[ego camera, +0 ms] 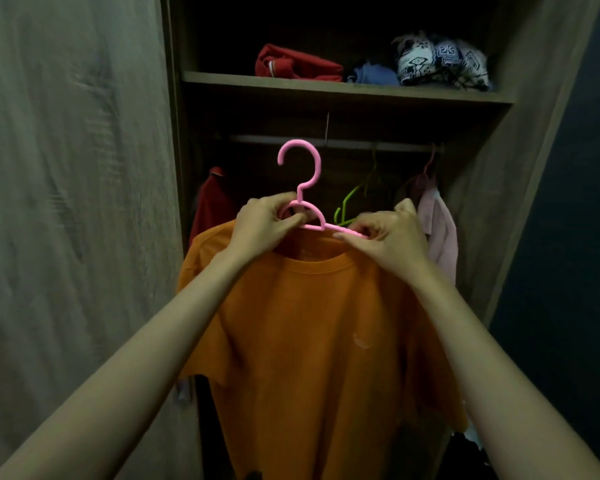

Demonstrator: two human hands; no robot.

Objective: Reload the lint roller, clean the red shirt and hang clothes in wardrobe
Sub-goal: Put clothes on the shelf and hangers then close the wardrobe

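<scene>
Orange shirt hangs on the pink hanger, my left hand pinching its neck with curled fingers, my right hand pinching its right arm, hook just nearside of the left-to-right rail.

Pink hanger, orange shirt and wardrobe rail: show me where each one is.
pink hanger (317, 166), head view, right side of its hook
orange shirt (319, 341), head view, chest panel
wardrobe rail (354, 143), head view, bare middle stretch

Dim light — wood-grain wardrobe, dark wall to its right.
</scene>
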